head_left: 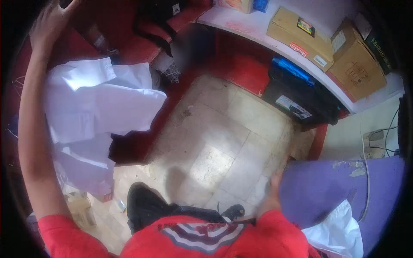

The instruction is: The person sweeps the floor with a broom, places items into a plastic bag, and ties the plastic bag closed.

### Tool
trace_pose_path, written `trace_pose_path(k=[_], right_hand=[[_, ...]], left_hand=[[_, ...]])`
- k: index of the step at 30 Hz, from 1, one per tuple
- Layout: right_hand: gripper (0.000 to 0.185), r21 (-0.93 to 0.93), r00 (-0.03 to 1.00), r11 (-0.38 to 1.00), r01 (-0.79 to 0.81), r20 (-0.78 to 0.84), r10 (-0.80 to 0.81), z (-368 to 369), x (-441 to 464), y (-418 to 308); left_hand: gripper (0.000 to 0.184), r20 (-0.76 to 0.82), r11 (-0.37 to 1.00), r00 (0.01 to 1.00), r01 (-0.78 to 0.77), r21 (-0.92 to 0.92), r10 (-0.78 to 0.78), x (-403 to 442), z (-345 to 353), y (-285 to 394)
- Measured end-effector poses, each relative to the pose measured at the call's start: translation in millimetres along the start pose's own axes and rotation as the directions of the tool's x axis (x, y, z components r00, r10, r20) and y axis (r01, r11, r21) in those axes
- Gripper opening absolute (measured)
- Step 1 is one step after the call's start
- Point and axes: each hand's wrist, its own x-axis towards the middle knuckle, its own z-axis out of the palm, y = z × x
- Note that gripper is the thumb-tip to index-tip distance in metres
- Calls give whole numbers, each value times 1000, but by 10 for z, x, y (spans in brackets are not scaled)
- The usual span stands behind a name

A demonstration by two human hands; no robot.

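Observation:
My left hand (48,25) is raised at the top left, over dark red furniture. Its fingertips run out of view at the picture's edge, so its grip is unclear. Below it, along my forearm, large folded white sheets (99,103) hang over the dark red furniture; whether they are cloth or paper I cannot tell. My right hand (272,193) hangs low beside the left edge of a purple panel (314,185). Motion blurs its fingers, and nothing shows clearly in it. Another piece of white material (337,234) lies at the lower right, near my right sleeve.
Cardboard boxes (297,36) stand on a curved white shelf (241,21) at the upper right. Under it sits a black case (297,101) with blue plastic on top. A tiled floor (215,142) spreads ahead of my feet. Cables (387,133) run along the right wall.

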Motion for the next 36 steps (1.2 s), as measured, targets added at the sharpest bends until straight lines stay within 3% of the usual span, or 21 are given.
trace_pose_path(k=[3,4,6,8,9,12,13,14,15,16,18,20,22,23,25,26,27,28,30,32,36], right_hand=[[34,160,984,973,-167,-31,174,557,350,-465],[34,183,958,941,-284,29,284,709,571,-611],[35,59,907,929,-365,248,340,651,954,-676],[37,-93,907,987,-134,389,159,329,1063,-381],[38,-43,944,995,90,322,-71,259,1092,-94],[41,-26,963,964,264,-59,-265,249,555,-249],[37,34,999,998,-45,-20,45,584,574,60],[35,71,936,933,-351,21,351,905,593,348],[34,86,908,906,-415,106,406,913,533,-133],[33,94,886,893,-439,208,414,866,519,-542],[31,119,844,887,-447,385,374,544,348,-1013],[29,215,850,874,-435,417,321,112,14,-1400],[27,225,830,811,-541,298,471,192,-311,-1387],[26,253,769,727,-638,176,614,235,-530,-1318],[24,361,769,681,-638,247,590,621,-887,-1066],[23,318,814,749,-581,194,548,965,-1175,-838],[35,84,880,885,-457,182,438,1098,-1462,-886],[39,-134,861,924,-359,334,383,1062,-1760,-1124],[44,-237,881,960,-149,408,238,1218,-2302,-1302],[51,-194,714,873,-447,510,479,784,-2378,-2184],[50,-108,661,859,-500,593,460,538,-2615,-2567]], left_hand=[[85,491,945,835,321,-69,-248,127,-457,211],[85,484,943,839,324,-74,-250,103,-392,164],[94,191,990,975,126,-66,-111,-14,-35,-45],[102,26,998,999,34,-53,-33,13,16,22],[93,116,992,989,98,-78,-88,41,-117,102],[83,317,970,929,230,-84,-193,3,-362,103],[82,322,970,927,229,-79,-193,12,-363,98],[82,325,971,927,226,-81,-189,39,-346,118],[81,332,971,924,227,-81,-188,40,-328,139],[81,345,971,921,224,-84,-182,-6,-272,128],[94,152,992,985,90,-84,-76,-61,-22,35],[103,40,997,998,45,-59,-42,25,-58,4],[85,362,971,905,239,3,-223,249,-581,304],[82,439,958,858,284,26,-267,268,-647,338],[80,507,945,804,320,72,-311,286,-703,371],[80,503,945,806,316,83,-313,284,-688,374],[80,497,944,807,318,91,-320,283,-679,354],[80,491,942,807,321,100,-327,284,-671,333],[81,482,951,826,305,52,-291,261,-655,289],[81,480,956,834,293,29,-271,219,-632,264],[82,425,956,860,291,43,-281,196,-545,245]])
